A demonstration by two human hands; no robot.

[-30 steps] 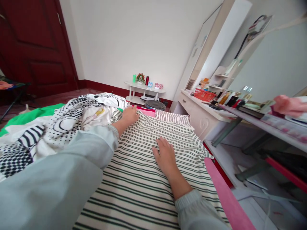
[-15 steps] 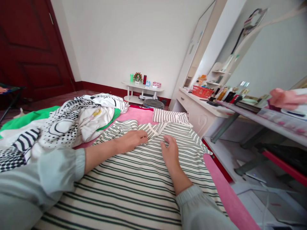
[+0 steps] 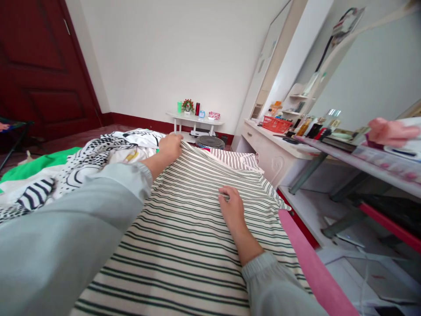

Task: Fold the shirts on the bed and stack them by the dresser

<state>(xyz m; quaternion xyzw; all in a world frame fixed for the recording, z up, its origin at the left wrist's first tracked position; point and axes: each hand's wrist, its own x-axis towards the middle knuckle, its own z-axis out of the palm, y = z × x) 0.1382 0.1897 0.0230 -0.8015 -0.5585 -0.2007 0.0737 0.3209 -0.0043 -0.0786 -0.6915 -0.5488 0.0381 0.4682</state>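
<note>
A white garment with dark green stripes [image 3: 184,245] lies spread over the pink bed cover [image 3: 305,259]. My left hand [image 3: 170,147] reaches to the garment's far edge, fingers curled round the fabric there. Near the middle of the cloth rests my right hand [image 3: 232,207], palm down with the fingertips bent and pressing on the stripes. Both arms wear pale grey-green sleeves. A folded striped piece [image 3: 235,159] sits just beyond the garment.
A heap of black-and-white patterned clothes [image 3: 82,162] and green fabric [image 3: 33,164] lies on the left. A white dressing table [image 3: 279,151] with a red basket [image 3: 276,124] and bottles stands at the right. A small white shelf [image 3: 195,120] and a dark red door [image 3: 39,66] are at the back.
My left hand has moved from the garment's middle out to its far edge, carrying the fabric forward so it lies flat again. My right hand has stayed nearly in place.
</note>
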